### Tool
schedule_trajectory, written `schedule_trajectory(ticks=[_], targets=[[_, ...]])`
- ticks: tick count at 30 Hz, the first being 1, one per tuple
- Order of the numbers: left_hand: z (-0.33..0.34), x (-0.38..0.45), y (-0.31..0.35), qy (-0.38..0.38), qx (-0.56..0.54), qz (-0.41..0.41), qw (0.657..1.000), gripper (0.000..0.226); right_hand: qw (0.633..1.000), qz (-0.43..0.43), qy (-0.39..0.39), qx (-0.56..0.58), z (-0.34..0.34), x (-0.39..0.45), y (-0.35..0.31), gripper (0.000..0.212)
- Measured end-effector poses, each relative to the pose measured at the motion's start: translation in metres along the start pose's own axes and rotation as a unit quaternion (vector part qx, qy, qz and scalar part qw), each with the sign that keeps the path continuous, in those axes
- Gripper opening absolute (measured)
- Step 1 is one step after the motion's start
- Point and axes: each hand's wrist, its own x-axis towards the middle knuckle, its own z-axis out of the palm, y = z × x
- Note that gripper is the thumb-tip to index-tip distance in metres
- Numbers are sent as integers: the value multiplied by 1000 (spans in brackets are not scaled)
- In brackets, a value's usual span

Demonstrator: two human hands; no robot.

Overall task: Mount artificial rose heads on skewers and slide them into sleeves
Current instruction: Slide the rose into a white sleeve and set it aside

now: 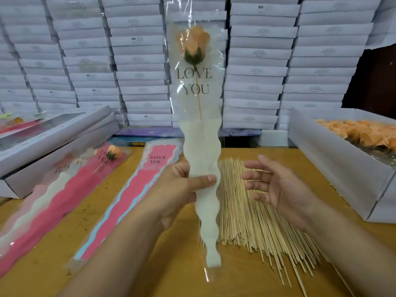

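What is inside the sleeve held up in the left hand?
Inside the sleeve are an orange rose head and a skewer running down from it. The skewer's lower part is covered by the sleeve's opaque cream panel, gripped by the left hand.

The left hand (182,187) was raised with thumb and fingers pinching; the right hand (278,187) hovered beside it, fingers loosely spread.

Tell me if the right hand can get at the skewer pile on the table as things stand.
Probably yes. The right hand is open, holds nothing and hovers right over the skewer pile; nothing lies between them. The left hand holds the sleeved rose upright beside it.
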Motion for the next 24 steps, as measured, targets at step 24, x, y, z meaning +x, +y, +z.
schedule_trajectory(ticks=[24], targets=[[-203,17,47,160,161,-22,974,17,1000,8,-8,-13,-6,3,-3,30]])
